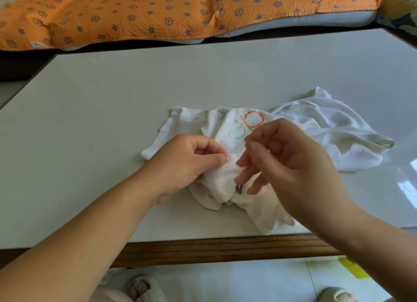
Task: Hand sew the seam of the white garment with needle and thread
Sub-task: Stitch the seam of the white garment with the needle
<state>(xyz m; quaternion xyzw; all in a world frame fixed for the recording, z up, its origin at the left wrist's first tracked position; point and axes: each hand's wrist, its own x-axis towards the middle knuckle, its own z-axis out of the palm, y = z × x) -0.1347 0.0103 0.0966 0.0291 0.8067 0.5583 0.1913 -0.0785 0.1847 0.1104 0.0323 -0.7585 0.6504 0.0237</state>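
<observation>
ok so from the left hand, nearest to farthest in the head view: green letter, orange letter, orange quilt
1. green letter, just beyond the left hand, on the garment it pinches
2. orange letter, further right on the same print
3. orange quilt, past the table's far edge

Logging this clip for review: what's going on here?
A person is working on a white garment lying bunched on a pale table. The left hand pinches a fold of its fabric. The right hand hovers just above that fold with thumb and forefinger pressed together, as if on a needle, though needle and thread are too fine to see. The rest of the garment, with coloured letters, lies spread behind.
</observation>
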